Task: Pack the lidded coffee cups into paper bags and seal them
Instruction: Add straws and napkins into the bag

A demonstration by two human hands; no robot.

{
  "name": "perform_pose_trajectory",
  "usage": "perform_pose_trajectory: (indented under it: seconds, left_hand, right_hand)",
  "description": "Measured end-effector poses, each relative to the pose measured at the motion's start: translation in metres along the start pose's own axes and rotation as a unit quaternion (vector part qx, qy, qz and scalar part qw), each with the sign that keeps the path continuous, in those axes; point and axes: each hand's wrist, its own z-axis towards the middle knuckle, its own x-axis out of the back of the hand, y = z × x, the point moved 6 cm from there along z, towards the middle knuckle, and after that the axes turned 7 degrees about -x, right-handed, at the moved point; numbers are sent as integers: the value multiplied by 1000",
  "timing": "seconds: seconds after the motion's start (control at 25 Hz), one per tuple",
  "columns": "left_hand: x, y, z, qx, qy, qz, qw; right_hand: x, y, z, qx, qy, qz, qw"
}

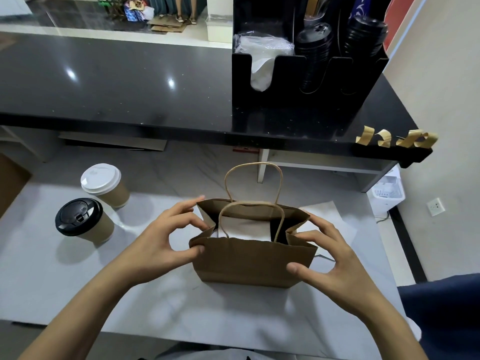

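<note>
Both forearms reaching in, left hand (166,240) and right hand (330,253) pinching open paper bag (249,261) sides

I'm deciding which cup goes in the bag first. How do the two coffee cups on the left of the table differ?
The white-lidded kraft paper cup has a plain white dome lid; the black-lidded kraft paper cup has a black lid with a flip tab. The white-lidded one stands farther from the person, the black-lidded one nearer and further left. Both are brown-sleeved, upright, lidded and untouched, outside the open brown paper bag.
</note>
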Motion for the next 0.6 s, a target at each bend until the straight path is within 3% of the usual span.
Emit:
perform_pose_trajectory:
  seconds: [0.4,0.6]
  left_hand:
    - [-3,-14,9,-1,101,-96,990]
    - [-9,-12,11,9,92,-113,989]
  right_hand:
    - [7,6,7,12,96,72,993]
    - [11,9,5,-4,127,98,987]
